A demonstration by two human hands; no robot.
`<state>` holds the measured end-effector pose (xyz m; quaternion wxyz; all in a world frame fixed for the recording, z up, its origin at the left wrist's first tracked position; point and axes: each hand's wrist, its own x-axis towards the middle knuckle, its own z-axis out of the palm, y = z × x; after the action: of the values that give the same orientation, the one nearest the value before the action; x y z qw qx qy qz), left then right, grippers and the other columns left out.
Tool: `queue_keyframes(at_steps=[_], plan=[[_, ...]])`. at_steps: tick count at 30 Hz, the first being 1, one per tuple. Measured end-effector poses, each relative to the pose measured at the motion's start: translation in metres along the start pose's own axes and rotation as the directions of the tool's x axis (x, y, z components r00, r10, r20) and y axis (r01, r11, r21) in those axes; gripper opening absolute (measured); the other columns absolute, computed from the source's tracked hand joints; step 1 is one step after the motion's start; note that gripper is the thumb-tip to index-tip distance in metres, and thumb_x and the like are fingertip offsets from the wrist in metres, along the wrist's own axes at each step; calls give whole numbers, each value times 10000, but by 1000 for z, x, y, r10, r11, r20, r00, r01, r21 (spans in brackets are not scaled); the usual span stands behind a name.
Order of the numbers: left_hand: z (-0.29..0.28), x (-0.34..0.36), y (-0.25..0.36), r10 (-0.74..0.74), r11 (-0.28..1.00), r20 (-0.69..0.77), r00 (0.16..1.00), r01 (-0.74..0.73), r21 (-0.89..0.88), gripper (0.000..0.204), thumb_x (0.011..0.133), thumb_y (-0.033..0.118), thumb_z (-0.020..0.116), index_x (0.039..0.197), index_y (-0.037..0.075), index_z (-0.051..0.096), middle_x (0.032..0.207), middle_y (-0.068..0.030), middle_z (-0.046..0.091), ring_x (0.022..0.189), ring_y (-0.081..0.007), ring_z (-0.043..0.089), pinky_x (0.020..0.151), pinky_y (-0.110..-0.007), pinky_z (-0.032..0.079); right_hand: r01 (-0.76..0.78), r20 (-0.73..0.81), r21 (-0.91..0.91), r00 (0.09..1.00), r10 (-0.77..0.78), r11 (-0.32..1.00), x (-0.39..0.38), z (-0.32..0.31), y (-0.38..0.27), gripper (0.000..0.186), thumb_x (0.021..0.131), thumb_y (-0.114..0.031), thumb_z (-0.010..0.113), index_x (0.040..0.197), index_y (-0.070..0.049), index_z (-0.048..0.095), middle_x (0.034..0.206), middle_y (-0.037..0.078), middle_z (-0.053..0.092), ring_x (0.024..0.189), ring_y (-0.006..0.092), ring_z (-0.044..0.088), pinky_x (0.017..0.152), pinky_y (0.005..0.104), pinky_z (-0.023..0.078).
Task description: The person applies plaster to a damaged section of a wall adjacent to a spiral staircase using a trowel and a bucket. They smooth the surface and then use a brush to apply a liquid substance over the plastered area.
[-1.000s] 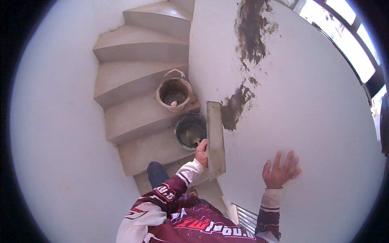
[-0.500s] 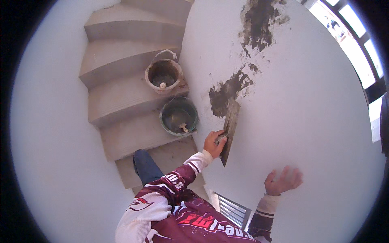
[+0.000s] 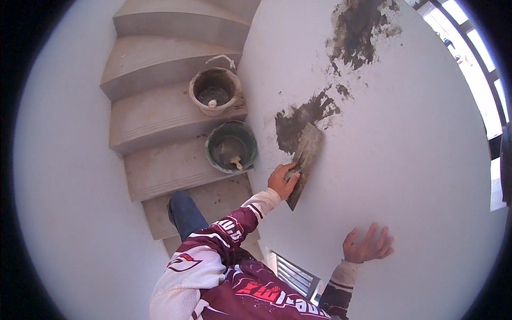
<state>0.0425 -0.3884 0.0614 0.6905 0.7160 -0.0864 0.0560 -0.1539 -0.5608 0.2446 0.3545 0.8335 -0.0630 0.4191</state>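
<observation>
My left hand (image 3: 282, 180) grips a flat, grey-stained trowel (image 3: 306, 149) lying along the white wall (image 3: 410, 133) beside the stairs, its upper end over the lower patch of dark grey mortar (image 3: 288, 125). Higher on the wall is another ragged dark patch (image 3: 356, 34). My right hand (image 3: 368, 244) rests open on the wall, fingers spread. On the steps left of the trowel stand a dark green bucket (image 3: 231, 141) with a wooden-handled tool inside and, one step up, a pale, mortar-coated bucket (image 3: 224, 80) with a handled tool.
Curved concrete steps (image 3: 160, 117) climb between the right wall and a plain left wall (image 3: 64, 186). My leg (image 3: 189, 216) is on a lower step. A slatted vent (image 3: 290, 274) sits low beside me; barred window openings (image 3: 488, 80) line the upper right.
The trowel has gone from nearly upright over the green bucket to tilted along the wall at the lower patch. My right hand has shifted slightly down the wall, still spread.
</observation>
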Motion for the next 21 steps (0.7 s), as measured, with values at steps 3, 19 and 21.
queue_keyframes(at_steps=[3, 19, 21], plan=[[2, -1, 0, -5, 1000, -8, 1000, 5, 3, 383, 848, 281, 661, 1167, 71, 632, 966, -159, 616, 910, -343, 615, 812, -396, 486, -13, 10, 7, 1000, 13, 1000, -1, 1, 0, 498, 894, -411, 537, 1272, -90, 583, 1401, 163, 450, 1390, 391, 251, 1142, 567, 81], [4, -41, 6, -27, 999, 78, 997, 29, -22, 375, 861, 254, 656, 1157, 25, 627, 1083, -197, 643, 1013, -367, 616, 887, -398, 485, -11, 35, -40, 999, 12, 999, 0, -1, -2, 478, 894, -432, 543, 1258, -129, 608, 1403, 131, 451, 1396, 375, 239, 1139, 570, 75], [-3, -41, 3, -51, 998, 25, 998, 52, -39, 383, 866, 257, 652, 1163, 16, 625, 1076, -201, 645, 1011, -361, 620, 884, -399, 485, 6, 26, -50, 1000, -5, 999, -1, -1, -1, 475, 895, -431, 540, 1256, -129, 607, 1404, 132, 448, 1398, 375, 237, 1140, 569, 70]])
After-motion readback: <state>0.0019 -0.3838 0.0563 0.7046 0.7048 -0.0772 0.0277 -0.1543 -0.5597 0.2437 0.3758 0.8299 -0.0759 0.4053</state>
